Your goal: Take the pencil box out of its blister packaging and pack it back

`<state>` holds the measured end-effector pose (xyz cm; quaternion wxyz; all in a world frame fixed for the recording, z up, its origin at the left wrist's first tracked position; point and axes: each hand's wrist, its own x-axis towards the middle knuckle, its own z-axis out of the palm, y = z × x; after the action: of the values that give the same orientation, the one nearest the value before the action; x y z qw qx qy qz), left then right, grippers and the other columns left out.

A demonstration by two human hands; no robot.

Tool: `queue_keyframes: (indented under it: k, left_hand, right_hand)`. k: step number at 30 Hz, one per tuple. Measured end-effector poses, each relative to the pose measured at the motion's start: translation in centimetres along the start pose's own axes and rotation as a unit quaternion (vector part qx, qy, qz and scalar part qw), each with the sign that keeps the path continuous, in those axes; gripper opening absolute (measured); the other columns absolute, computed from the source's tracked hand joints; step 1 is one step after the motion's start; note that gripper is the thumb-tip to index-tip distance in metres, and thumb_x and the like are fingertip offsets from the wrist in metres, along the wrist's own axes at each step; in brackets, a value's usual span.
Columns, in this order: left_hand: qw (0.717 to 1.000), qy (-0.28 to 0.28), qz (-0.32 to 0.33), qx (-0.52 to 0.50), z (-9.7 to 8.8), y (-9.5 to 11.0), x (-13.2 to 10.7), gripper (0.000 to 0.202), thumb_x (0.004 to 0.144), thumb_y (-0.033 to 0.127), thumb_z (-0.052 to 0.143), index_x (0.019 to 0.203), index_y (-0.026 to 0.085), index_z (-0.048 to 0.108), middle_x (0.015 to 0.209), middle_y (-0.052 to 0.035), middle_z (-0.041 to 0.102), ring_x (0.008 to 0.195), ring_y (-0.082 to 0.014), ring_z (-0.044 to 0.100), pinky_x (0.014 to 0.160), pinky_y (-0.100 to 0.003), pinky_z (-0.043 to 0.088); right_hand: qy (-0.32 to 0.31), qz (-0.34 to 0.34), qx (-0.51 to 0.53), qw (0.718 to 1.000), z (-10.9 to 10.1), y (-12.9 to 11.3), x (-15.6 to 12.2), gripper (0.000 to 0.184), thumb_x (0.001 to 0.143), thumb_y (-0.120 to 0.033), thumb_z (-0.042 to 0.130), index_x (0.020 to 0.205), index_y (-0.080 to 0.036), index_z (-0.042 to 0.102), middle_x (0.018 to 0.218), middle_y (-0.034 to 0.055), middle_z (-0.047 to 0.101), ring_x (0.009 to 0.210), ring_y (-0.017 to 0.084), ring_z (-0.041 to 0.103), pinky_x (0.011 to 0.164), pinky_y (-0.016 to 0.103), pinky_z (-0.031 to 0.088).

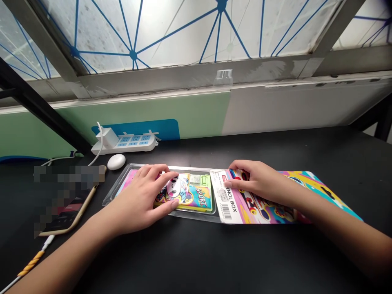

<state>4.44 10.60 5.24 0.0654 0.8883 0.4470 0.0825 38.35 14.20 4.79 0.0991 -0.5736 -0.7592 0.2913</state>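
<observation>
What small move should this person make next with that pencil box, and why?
Probably lift the pencil box out of the clear plastic tray with the left hand, which rests on it. The printed card lies beside the tray under the right hand, so nothing seems to cover the box.

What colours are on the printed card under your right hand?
Pink, yellow and turquoise with red shapes on the card; head view.

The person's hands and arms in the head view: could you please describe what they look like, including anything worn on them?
The left hand and right hand are bare, with slim fingers, and so are the left forearm and right forearm. No sleeves, gloves, rings, watch or bracelet show on either side.
</observation>
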Motion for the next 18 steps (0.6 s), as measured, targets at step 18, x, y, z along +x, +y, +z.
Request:
queue_keyframes:
  k: [18]
  left_hand:
    - [1.000,0.004,-0.012,-0.020,-0.1,0.3,0.0,0.056,0.096,0.054,0.056,0.146,0.030,0.047,0.143,-0.0103,0.049,0.130,-0.0344,0.044,0.107,-0.050,0.042]
  right_hand:
    - [0.066,0.001,-0.043,0.997,-1.2,-0.1,-0.5,0.047,0.077,-0.071,0.067,0.092,-0.026,0.067,0.085,0.0007,0.070,0.074,0.021,0.063,0.060,0.031,0.045]
